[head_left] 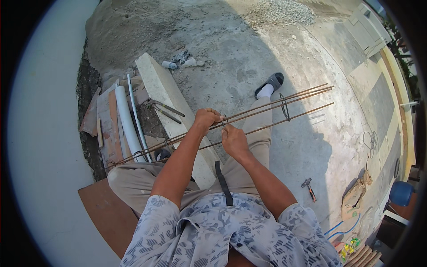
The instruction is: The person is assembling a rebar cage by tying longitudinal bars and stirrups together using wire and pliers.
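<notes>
Several long, rusty steel rods [307, 92] lie slantwise across my lap, rising to the right. A thin dark wire stirrup [285, 108] loops around them near their right end. Another stirrup [223, 122] sits around the rods between my hands, mostly hidden by fingers. My left hand [208, 119] is closed over the upper rods, its fingertips pinching at this middle stirrup. Just below and to the right, my right hand [235, 140] is closed, thumb and finger gripping the stirrup's lower side.
Pincers [167, 111] rest on a concrete beam [162, 86] beside white pipes [127, 124]. A hammer [309, 189] lies on the concrete floor at right. Sand [124, 35] and gravel [282, 12] are heaped at the far side. A white wall [44, 133] stands left.
</notes>
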Action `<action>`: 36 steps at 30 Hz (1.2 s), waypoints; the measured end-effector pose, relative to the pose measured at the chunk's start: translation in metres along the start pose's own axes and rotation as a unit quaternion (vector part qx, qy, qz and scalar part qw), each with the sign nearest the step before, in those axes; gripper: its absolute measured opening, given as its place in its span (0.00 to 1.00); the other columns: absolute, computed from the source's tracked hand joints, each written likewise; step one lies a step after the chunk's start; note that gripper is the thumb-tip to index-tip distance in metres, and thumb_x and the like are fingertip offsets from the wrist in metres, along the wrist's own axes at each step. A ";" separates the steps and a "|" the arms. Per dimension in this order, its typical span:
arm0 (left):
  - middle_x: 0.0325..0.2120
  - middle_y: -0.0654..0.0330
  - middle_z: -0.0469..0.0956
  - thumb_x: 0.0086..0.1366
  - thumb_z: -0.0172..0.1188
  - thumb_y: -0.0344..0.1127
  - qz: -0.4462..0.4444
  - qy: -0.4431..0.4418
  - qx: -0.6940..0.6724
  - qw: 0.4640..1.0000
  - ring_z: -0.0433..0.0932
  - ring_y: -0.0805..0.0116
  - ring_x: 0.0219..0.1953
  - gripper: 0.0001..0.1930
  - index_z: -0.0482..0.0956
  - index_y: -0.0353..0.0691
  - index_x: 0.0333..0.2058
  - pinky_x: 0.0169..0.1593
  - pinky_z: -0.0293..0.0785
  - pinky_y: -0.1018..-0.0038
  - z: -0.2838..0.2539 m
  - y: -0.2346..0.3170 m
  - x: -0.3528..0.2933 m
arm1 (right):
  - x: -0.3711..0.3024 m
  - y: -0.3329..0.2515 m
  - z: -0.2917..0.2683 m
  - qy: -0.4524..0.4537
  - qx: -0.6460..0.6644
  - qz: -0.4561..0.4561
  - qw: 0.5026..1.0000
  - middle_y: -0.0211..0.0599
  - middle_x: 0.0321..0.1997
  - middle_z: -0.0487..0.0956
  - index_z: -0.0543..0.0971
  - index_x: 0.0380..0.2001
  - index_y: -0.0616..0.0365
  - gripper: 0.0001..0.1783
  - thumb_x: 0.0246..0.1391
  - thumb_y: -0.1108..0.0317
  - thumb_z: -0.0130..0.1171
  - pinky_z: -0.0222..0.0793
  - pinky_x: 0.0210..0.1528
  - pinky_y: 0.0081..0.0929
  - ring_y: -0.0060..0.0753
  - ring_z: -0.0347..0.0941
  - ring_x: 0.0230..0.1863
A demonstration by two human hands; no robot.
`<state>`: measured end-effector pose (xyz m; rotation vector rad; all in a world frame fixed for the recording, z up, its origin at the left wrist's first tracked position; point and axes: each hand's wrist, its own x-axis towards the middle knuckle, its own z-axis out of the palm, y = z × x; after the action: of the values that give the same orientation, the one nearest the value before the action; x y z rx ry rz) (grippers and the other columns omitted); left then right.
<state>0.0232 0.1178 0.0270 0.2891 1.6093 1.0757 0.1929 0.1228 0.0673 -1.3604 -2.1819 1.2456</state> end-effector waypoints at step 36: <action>0.26 0.63 0.79 0.53 0.71 0.24 0.139 0.006 0.038 0.990 0.76 0.76 0.28 0.08 0.80 0.34 0.31 0.32 0.72 0.76 0.010 -0.012 -0.041 | -0.006 -0.001 -0.051 -0.030 -0.275 -0.220 0.935 0.44 0.31 0.79 0.82 0.40 0.60 0.13 0.54 0.63 0.63 0.68 0.43 0.45 0.48 0.77 0.38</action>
<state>0.0502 0.0881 0.0447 0.5712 1.6560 1.2283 0.2269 0.1443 0.0997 -0.9009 -2.7996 0.5361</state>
